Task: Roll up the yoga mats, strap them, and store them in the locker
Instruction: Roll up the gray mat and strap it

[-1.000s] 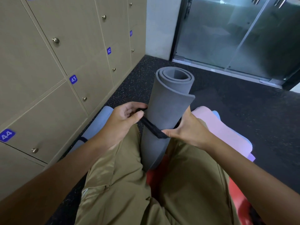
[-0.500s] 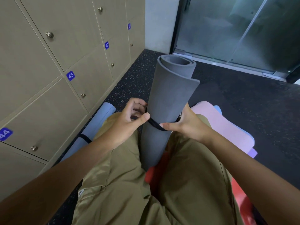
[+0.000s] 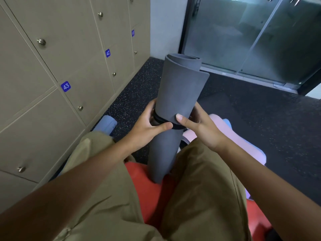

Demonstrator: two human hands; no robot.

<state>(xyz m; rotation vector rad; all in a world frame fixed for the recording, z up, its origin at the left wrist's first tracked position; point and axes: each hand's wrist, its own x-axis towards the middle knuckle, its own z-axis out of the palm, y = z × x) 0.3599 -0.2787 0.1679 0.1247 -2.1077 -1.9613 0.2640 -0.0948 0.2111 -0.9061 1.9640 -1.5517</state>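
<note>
A rolled grey yoga mat (image 3: 178, 91) stands upright between my knees, its lower end on a red mat (image 3: 147, 186). A black strap (image 3: 162, 121) circles its middle. My left hand (image 3: 147, 129) grips the roll from the left, thumb lying across the strap. My right hand (image 3: 198, 127) grips it from the right, thumb pressing on the mat just above the strap. A rolled light-blue mat (image 3: 105, 125) lies on the floor against the lockers.
Beige lockers (image 3: 52, 119) numbered 41 to 43, all doors closed, line the left side. Flat pink and pale-blue mats (image 3: 243, 146) lie to my right. Dark speckled floor (image 3: 269, 119) extends ahead to glass doors (image 3: 251, 35).
The strap went from a slack diagonal band to a snug ring around the roll. Both hands closed in around the mat, and the roll now stands more upright.
</note>
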